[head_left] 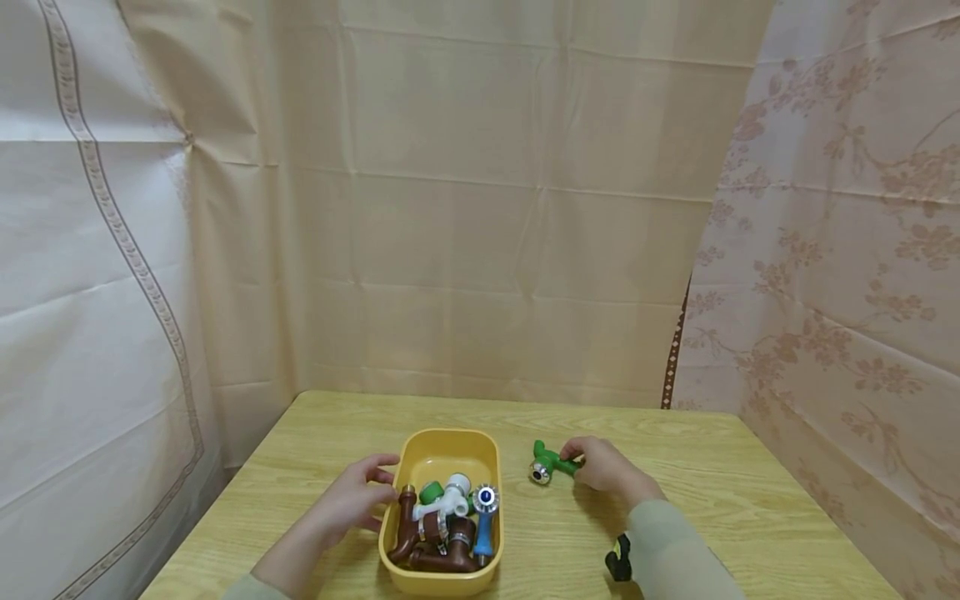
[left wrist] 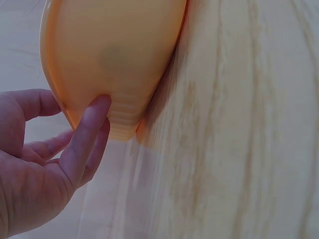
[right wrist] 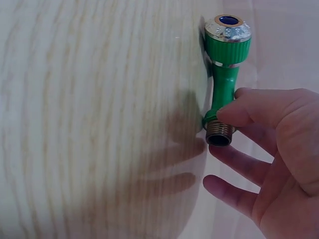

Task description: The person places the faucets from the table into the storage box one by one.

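Observation:
A green plastic tap (head_left: 546, 463) with a silvery cap and a threaded metal inlet (right wrist: 219, 133) lies on the table right of the yellow tub. My right hand (head_left: 606, 468) pinches it near the threaded end between thumb and fingers; the other fingers spread apart below. At the left side of the yellow tub (head_left: 388, 533), my left hand (head_left: 356, 497) touches the outer wall and rim with loosely bent, spread fingers. Inside the tub lie brown taps (head_left: 406, 525), a white tap (head_left: 452, 498), a blue tap (head_left: 483, 529) and some green parts (head_left: 431, 492).
A black tap with a yellow mark (head_left: 619, 558) lies by my right forearm, partly hidden by the sleeve. The wooden table (head_left: 337, 425) ends at a beige curtain (head_left: 480, 250) behind, with patterned cloths on both sides.

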Available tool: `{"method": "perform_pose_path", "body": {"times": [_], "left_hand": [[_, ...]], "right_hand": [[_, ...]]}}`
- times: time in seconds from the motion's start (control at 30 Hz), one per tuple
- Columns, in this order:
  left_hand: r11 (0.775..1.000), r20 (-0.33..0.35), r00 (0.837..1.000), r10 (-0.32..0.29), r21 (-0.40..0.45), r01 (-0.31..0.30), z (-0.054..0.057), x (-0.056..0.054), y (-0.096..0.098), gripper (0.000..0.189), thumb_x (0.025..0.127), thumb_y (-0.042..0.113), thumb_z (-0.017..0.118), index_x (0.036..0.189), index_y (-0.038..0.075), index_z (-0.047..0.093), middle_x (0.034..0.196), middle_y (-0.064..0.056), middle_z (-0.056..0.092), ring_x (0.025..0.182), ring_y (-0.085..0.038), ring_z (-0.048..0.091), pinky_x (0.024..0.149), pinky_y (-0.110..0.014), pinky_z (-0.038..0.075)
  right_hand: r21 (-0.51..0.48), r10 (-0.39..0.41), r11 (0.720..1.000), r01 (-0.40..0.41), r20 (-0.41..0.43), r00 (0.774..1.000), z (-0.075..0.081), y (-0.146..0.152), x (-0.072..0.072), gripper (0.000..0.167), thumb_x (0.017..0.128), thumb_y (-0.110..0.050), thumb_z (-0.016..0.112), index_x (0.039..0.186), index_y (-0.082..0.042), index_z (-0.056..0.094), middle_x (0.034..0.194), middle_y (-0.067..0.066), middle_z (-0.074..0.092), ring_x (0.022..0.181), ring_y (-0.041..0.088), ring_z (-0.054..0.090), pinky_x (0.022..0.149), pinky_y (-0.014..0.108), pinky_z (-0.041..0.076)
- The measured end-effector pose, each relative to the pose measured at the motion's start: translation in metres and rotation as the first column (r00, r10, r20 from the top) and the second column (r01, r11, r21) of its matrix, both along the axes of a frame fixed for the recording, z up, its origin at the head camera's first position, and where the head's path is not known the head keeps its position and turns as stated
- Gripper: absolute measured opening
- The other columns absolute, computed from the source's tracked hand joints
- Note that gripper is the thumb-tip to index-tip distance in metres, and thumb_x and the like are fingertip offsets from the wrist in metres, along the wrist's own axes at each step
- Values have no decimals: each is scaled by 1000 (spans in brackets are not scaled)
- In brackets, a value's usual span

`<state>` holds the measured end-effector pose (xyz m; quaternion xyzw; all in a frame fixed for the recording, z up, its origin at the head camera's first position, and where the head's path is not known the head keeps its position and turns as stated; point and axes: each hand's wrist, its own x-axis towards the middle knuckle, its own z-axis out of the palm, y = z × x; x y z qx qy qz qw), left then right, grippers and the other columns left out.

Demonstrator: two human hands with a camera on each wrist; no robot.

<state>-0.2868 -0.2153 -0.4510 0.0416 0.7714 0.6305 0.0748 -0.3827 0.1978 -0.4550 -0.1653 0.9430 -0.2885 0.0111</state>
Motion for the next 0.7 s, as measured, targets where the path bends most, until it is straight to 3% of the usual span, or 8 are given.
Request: {"method": "perform_pose_path", "body": {"times": [0.3,0.7], "left_hand": [[1000,-2,1000,8,-1,-8,-3,-2,-1,65,86,-1,64,147,-4,43,118,-24,51,91,-31,63,62,-48,63],[1000,-1,1000,5,1,-5,-3,-2,-1,65,86,0,64,147,-4,43,119,-26,51,91,-31,64,63,-48,63]], "right_hand": [[0,14,1000,-14,-19,1000,17,1,2,35,93,0,65,128,-3,67,127,13,65,119,41,58,97,57,52],[11,27,1000,-26,-45,999,34,-5,3,51,95,-24,67,143,-8,58,140,22,56,126,45,54,101,61,47]]}}
